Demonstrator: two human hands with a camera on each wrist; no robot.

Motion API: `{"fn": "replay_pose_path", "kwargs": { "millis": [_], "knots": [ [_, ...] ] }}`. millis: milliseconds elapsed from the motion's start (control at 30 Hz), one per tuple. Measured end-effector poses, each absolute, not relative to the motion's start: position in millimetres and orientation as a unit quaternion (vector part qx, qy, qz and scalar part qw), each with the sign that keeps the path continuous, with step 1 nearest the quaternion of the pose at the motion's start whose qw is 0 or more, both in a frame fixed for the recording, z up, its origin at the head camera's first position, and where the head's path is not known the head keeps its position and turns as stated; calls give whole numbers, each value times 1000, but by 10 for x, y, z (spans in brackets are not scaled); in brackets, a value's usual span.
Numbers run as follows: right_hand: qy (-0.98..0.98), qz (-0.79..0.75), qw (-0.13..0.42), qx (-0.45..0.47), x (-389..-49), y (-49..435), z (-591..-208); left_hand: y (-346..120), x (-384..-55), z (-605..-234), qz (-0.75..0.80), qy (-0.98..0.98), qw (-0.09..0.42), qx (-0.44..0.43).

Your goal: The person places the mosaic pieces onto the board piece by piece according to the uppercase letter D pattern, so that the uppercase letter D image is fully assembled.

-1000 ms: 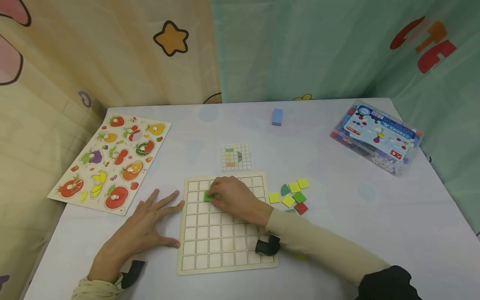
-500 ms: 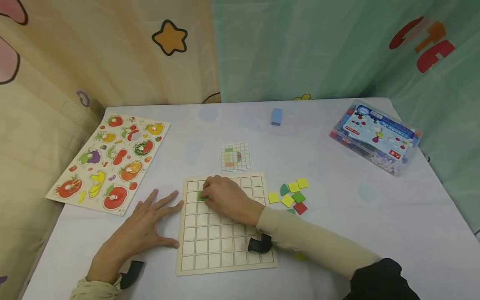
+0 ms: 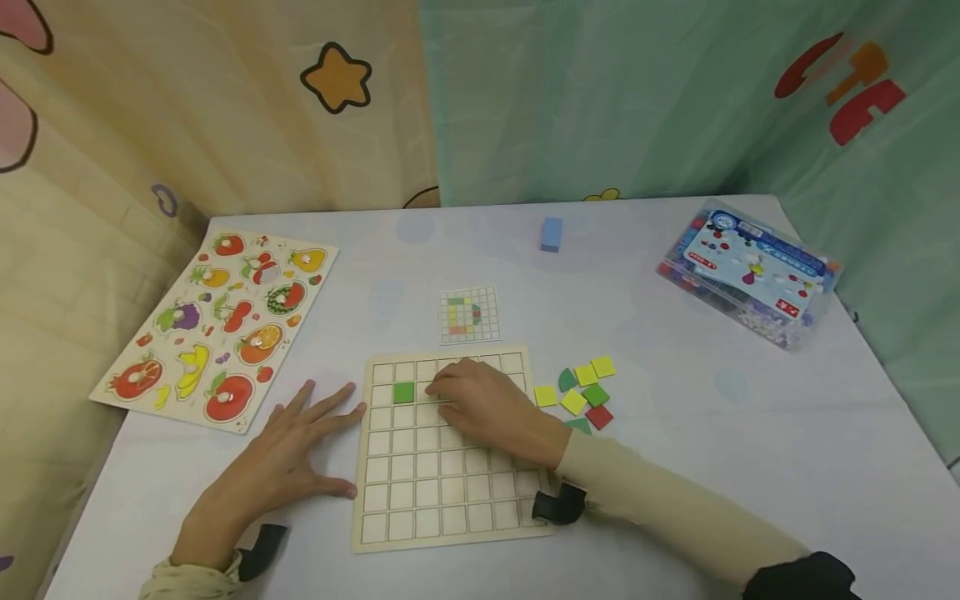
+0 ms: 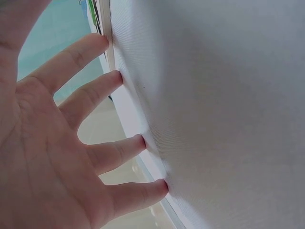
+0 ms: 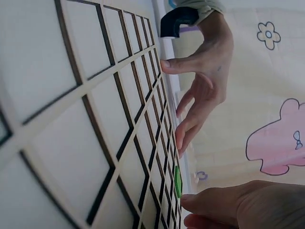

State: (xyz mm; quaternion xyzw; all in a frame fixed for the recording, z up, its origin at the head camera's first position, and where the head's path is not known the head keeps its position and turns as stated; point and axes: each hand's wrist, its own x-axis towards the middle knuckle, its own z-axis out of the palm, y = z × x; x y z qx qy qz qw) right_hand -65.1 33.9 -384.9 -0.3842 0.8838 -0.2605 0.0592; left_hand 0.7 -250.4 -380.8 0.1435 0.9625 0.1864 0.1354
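Observation:
A pale wooden grid board (image 3: 453, 542) lies flat on the white table, and a green square tile (image 3: 403, 392) sits in a cell of its second row, near the left side. Just right of that tile hovers my right hand (image 3: 498, 412), its fingers loosely bent with nothing visible between them. In the right wrist view its fingertips are close to the green tile (image 5: 177, 181). My left hand (image 3: 288, 458) spreads wide on the table, thumb and index fingertip at the board's left edge. The left wrist view shows those straight fingers (image 4: 126, 195) resting on the cloth.
Beside the board lie several yellow squares (image 3: 573, 402), a green square (image 3: 596, 395), a red square (image 3: 599, 417) and green curved pieces (image 3: 567, 380). Behind it are a pattern card (image 3: 469, 315) and blue block (image 3: 551, 234). A fruit puzzle (image 3: 217, 333) lies left, a clear box (image 3: 750, 271) right.
The right hand slid the green tile left into its cell, then let it go and drew back to the right. The left hand stays at the board's edge.

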Motion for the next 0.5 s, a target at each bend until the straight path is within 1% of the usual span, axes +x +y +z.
{"fn": "replay_pose_path", "kwargs": {
  "millis": [133, 500],
  "knots": [
    [899, -271, 49, -342, -597, 574, -3856, -2498, 9, -3800, 184, 963, 133, 143],
    [938, -276, -2, -208, -483, 1328, -3855, -2495, 6, -3800, 183, 964, 132, 144]
  ]
}}
